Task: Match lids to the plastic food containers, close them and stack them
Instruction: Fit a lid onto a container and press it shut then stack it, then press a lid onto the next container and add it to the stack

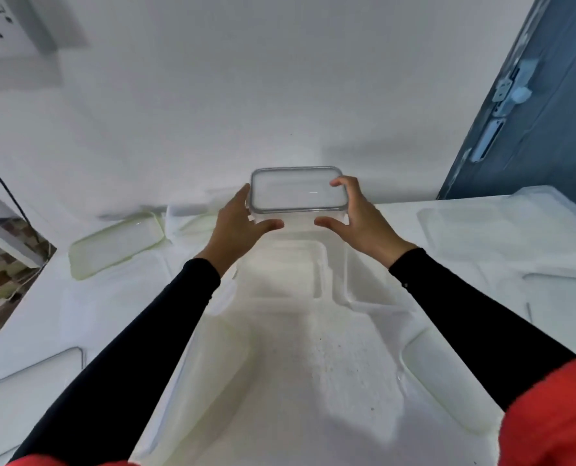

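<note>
A: Scanning left first: green-rimmed lid (pixel 116 243) flat on the bench (pixel 313 381), far-left, apart from the hands. Another lid (pixel 31 391) at the near-left edge.

B: Left hand (pixel 237 223)?

A: Fingers spread, cupping the left end of the grey-rimmed container (pixel 296 193), thumb under the near edge. Looks like contact, blurry though.

B: Container itself?

A: Centre, far side, against the wall, lid on. Seems raised on other clear tubs (pixel 290 264); can't tell exactly what it sits on.

B: Right hand (pixel 360 213)?

A: Also splayed, fingertips over the right corner, thumb near the front. More clear lids (pixel 501 230) further right.

B: Risks?

A: Probably placing or releasing on the stack. Uneven release could tip it off centre and slide it down. Lid may not be fully snapped; squeezing the sides might pop a corner.
</note>
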`<state>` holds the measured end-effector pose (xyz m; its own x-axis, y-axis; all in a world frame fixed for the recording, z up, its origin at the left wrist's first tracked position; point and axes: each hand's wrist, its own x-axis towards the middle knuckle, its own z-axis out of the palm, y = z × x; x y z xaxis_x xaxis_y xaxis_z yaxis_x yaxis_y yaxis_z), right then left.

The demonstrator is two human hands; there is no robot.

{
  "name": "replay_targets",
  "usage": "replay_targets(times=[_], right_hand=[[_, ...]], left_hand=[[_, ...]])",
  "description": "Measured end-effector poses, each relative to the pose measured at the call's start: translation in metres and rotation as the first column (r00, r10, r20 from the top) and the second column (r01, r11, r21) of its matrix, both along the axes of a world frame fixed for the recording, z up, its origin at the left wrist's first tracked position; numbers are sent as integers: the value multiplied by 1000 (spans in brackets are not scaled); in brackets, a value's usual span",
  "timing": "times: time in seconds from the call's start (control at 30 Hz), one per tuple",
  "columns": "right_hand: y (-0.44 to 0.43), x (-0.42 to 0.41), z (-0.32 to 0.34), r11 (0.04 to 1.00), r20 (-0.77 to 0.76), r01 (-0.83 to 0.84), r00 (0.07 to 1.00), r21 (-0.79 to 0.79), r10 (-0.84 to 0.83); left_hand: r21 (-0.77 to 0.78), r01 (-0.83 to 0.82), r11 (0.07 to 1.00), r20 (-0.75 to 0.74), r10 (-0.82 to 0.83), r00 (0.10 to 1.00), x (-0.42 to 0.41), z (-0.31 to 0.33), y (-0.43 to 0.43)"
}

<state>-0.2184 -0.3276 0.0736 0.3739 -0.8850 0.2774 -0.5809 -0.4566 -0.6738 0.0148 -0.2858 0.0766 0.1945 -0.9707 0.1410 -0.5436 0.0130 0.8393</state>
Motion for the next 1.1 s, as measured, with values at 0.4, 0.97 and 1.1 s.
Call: replay_targets(times=[0.4, 0.97, 1.1], right_hand=[[-67, 23, -18, 990, -310, 112, 942, -80, -132], [80, 48, -52, 940, -368, -342, 872, 11, 322], [93, 55, -74, 934, -411, -331, 876, -131, 253]], left_hand=[[21, -14, 1000, 165, 10, 986, 16, -32, -73], [-227, -267, 937, 130, 301, 945, 100, -34, 109], [-236, -268, 934, 314, 335, 888, 100, -58, 181]])
